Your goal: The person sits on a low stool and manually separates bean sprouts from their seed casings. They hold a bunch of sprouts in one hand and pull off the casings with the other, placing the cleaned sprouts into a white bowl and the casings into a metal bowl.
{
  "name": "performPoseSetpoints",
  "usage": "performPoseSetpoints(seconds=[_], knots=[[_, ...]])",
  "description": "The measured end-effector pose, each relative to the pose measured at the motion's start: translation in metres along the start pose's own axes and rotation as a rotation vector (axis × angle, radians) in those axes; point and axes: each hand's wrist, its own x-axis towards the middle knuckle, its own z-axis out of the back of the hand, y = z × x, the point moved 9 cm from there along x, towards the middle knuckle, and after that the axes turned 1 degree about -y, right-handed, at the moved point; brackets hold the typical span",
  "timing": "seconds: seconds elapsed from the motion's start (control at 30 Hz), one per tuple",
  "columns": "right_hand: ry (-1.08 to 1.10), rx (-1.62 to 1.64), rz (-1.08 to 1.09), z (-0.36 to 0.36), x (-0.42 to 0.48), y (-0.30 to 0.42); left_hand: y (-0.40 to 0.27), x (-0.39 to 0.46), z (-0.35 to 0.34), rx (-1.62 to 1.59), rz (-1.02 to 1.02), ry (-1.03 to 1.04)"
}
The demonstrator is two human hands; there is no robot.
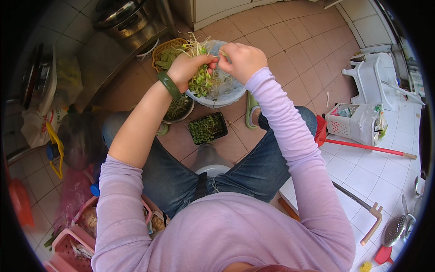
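Note:
A bunch of green-headed sprouts (201,80) with pale roots is gripped in my left hand (190,68), which has a green bangle at its wrist. My right hand (243,61) pinches a small pale piece of sprout just to the right of the bunch. Both hands are above a round bin (234,95) lined with a pale plastic bag, with root scraps inside. Partly hidden under my left forearm is a round bowl (181,115) of thin sprouts. A black plastic tray (221,127) holding leafy green sprouts sits on the floor between my feet.
A yellow basket (156,54) of green pods or leaves stands beyond my left hand. On the right are a red broom (367,146), a white perforated basket (343,120) and a white plastic stool (372,80). A metal pot (125,20) rests on the counter at upper left.

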Motion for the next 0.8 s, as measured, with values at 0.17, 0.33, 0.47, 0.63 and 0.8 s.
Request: performPoseSetpoints(seconds=[0.17,0.33,0.47,0.63,0.8], knots=[[0.074,0.51,-0.381,-0.015,-0.003,-0.037,0.005,0.003,0.005,-0.129,0.056,-0.035],[0.284,0.704,-0.499,-0.034,-0.009,-0.049,0.012,0.007,0.01,-0.348,0.114,0.016],[0.236,1.066,-0.562,-0.035,-0.009,-0.037,0.007,0.004,-0.001,-0.298,0.097,0.074],[0.242,1.287,-0.665,-0.046,-0.012,-0.023,0.009,0.002,0.003,-0.148,0.071,0.046],[0.097,1.702,-0.986,-0.054,-0.021,-0.043,0.002,-0.003,-0.011,-0.281,0.101,0.128]])
